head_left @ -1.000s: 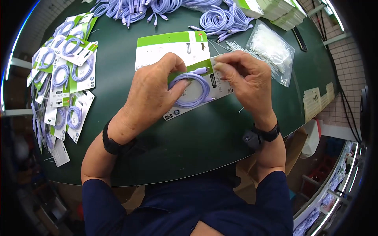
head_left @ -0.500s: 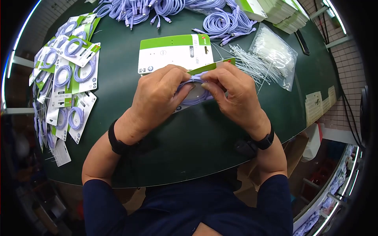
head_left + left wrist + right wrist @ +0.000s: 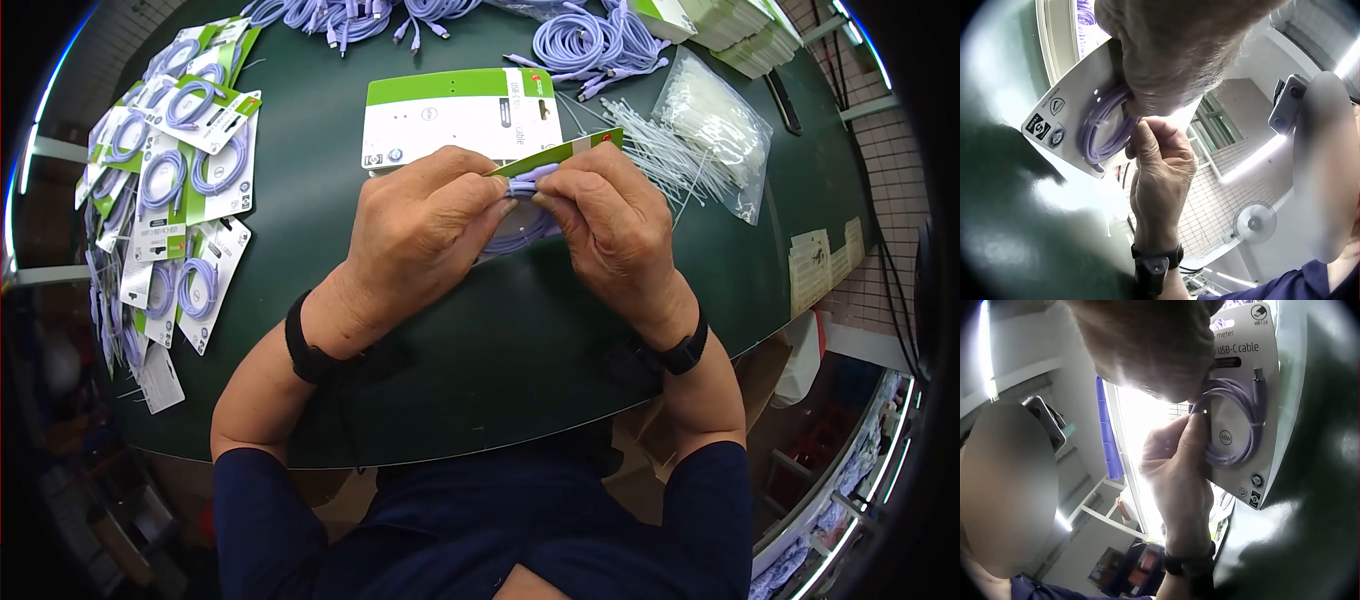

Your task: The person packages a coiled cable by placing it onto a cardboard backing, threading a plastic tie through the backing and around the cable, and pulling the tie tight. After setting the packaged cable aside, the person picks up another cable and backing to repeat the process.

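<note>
A coiled lilac USB-C cable (image 3: 517, 240) lies against a white and green printed card (image 3: 1259, 337), which is tilted up between the two hands. My left hand (image 3: 430, 212) pinches the top of the coil between thumb and fingers. Close beside it, my right hand (image 3: 615, 212) pinches the coil's upper right part, thumb and forefinger together. The right wrist view shows a plug end and a thin tie around the coil at the card. Much of the card is hidden behind the fingers in the head view.
Another card (image 3: 440, 120) lies just beyond the hands. Finished-looking carded cables (image 3: 165, 180) are heaped at the left. Loose cable coils (image 3: 580, 45) lie at the back. White cable ties (image 3: 665, 150), a plastic bag of ties (image 3: 715, 115) and stacked cards (image 3: 735, 35) sit at the right.
My right hand has moved left from the card's right edge to the coil, near my left fingers. The card has tipped up from lying flatter.
</note>
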Motion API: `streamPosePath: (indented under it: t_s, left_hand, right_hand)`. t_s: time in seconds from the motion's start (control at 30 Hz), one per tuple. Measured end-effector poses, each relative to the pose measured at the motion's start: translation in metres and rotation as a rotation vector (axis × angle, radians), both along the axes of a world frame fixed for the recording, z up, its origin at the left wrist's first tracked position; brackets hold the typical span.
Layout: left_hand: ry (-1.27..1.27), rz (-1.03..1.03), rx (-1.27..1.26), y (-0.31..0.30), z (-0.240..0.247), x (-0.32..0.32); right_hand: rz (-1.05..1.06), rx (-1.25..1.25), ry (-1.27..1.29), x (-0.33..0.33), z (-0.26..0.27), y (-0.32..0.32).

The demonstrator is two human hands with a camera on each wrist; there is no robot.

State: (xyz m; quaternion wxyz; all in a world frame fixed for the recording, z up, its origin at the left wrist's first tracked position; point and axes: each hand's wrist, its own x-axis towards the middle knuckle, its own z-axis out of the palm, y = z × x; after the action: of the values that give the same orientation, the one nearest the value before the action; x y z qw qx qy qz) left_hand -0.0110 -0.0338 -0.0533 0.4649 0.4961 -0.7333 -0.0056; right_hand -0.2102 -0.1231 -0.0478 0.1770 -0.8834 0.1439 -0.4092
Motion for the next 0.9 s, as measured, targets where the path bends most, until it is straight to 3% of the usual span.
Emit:
streamPosePath:
  t_s: [0.57,0.7,0.8,0.9]
  left_hand:
    - [0.050,0.022,-0.019,0.000,0.006,-0.005]
    - [0.280,0.059,0.104,-0.003,0.017,-0.007]
    - [0.658,0.000,0.252,-0.003,0.015,-0.002]
    - [0.788,0.005,0.333,-0.002,0.021,0.002]
  right_hand:
    - [0.002,-0.097,-0.018,0.001,0.004,-0.002]
    - [-0.114,-0.160,-0.139,-0.008,0.021,-0.013]
    - [-0.228,-0.119,-0.239,-0.017,0.024,-0.016]
    - [-0.327,0.233,-0.388,-0.020,0.024,-0.015]
